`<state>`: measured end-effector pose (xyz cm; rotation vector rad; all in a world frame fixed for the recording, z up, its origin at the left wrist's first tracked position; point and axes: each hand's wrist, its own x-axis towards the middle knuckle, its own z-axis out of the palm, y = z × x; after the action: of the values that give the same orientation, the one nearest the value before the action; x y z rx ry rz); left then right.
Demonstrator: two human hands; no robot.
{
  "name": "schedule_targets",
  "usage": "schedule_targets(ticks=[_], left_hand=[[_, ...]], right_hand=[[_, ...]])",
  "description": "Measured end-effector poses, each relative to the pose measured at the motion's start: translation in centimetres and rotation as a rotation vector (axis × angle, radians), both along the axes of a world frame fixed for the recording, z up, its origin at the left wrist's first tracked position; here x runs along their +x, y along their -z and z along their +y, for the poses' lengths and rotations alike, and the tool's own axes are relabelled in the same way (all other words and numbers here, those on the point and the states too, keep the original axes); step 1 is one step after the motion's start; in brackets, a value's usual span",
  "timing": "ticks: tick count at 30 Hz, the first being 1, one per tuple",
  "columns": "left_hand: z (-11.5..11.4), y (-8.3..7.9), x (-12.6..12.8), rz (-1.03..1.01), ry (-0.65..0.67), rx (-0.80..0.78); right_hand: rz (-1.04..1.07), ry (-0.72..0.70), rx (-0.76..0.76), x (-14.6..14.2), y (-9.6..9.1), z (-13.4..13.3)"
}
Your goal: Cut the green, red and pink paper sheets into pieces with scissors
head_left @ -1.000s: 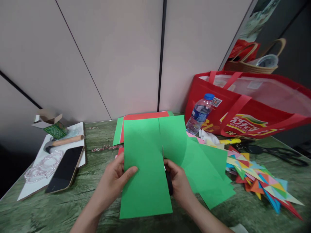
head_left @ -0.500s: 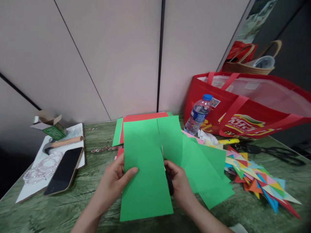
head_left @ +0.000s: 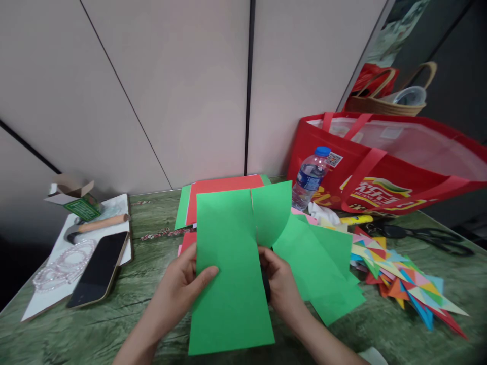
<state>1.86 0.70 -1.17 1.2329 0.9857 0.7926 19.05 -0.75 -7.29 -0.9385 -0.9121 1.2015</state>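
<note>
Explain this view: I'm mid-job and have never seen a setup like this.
No machine here: a person works bare-handed, seen by one camera worn on the head, looking forward and down. The left hand pinches the left edge of a rectangular green paper sheet, slit partway down from its top. The right hand holds what look like scissors with a black handle, mostly hidden. On the green wood-grain table, green paper sheets and colourful pointed folded-paper pieces lie to the right, near a clear plastic bottle with a blue cap and a red shopping bag. A flat black phone lies at left.
</note>
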Motion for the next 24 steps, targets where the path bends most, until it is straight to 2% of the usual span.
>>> schedule_targets(ticks=[24], left_hand=[[-0.01, -0.26, 0.05, -0.025, 0.02, -0.04]], right_hand=[[0.014, 0.02, 0.0, -0.03, 0.65, 0.22]])
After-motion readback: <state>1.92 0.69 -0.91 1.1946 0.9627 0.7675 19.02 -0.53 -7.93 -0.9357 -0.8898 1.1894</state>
